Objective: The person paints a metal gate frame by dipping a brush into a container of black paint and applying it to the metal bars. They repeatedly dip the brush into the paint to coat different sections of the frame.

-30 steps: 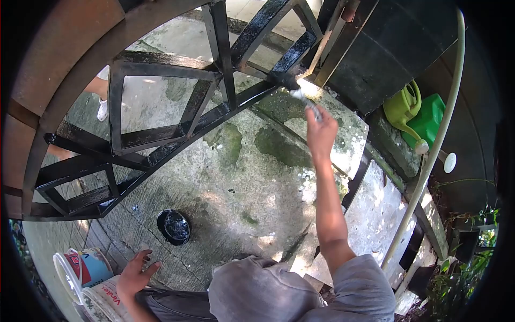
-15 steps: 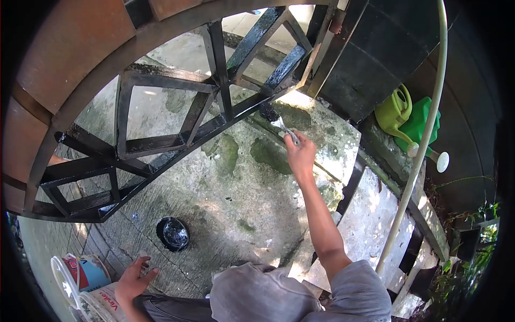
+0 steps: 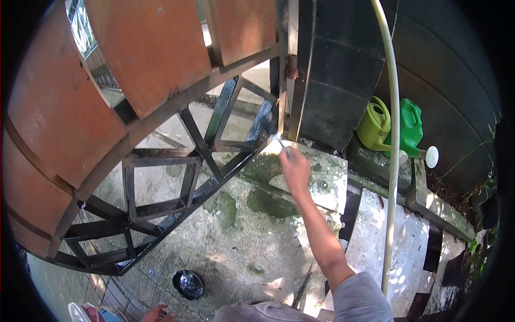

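Observation:
Closed around the handle of a paintbrush (image 3: 278, 140) is my right hand (image 3: 295, 170). The brush's dark bristles are against or very near the lower right corner of a black metal gate frame (image 3: 206, 185), where bright light blurs the contact. Wet, glossy black shows on several bars near the brush. At the bottom edge my left hand (image 3: 157, 313) is partly cut off, its fingers apart and nothing seen in them. A round black container (image 3: 189, 284) with dark, shiny contents sits on the concrete floor, to the right of my left hand.
Orange-brown panels (image 3: 155, 53) fill the gate's upper part. A pale hose or pole (image 3: 393, 161) runs down the right side. Behind it are a yellow-green watering can (image 3: 373, 126) and a green one (image 3: 410, 129). A paint bucket (image 3: 99, 313) stands at the lower left.
The view has tilted up, so the scene sits lower and more orange panels show. My right hand has brought the brush up to the frame's corner bars. My left hand is now mostly out of view.

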`<state>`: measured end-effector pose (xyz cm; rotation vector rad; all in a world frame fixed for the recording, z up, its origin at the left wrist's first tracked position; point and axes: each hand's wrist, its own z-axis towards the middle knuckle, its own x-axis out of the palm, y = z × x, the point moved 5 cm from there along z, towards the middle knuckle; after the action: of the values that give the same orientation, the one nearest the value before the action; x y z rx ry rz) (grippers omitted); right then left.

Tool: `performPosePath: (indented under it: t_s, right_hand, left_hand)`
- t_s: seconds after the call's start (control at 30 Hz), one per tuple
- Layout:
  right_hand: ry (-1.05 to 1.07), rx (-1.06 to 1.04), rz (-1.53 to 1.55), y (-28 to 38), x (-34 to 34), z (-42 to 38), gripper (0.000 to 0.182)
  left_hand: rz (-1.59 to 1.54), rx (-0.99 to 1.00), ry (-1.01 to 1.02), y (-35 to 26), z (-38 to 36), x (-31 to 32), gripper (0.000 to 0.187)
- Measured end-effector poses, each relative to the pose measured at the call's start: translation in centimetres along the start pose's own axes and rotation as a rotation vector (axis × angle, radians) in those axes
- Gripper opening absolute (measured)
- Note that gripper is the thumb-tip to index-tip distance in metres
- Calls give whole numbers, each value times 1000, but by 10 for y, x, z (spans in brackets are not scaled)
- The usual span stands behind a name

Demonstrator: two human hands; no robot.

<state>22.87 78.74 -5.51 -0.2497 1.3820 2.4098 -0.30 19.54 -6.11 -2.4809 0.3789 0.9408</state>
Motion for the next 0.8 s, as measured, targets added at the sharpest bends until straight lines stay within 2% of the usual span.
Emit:
performPosePath:
  t_s: [0.07, 0.17, 0.3, 0.4, 0.47, 0.6, 0.7, 0.8]
  right_hand:
    - [181, 81, -12, -3, -1, -27, 34]
    - [213, 28, -15, -14, -6, -43, 36]
    - [413, 153, -41, 3, -24, -2, 38]
    - [192, 91, -41, 18, -37, 48, 30]
    - [76, 97, 16, 31, -44, 70, 26]
    - [-168, 60, 139, 19, -39, 64, 28]
    - [-278, 81, 284, 2, -25, 47, 30]
    - [27, 153, 77, -10, -2, 19, 33]
  left_hand:
    - [56, 41, -15, 1, -2, 3, 51]
    - [252, 223, -135, 1, -9, 8, 49]
    - [877, 601, -592, 5, -31, 22, 47]
    - [1253, 629, -951, 23, -47, 35, 46]
    - [1377, 593, -1100, 34, -56, 43, 45]
    - [1307, 672, -996, 21, -50, 36, 45]
    - [1208, 702, -846, 12, -45, 30, 45]
    - [943, 678, -570, 3, -36, 18, 46]
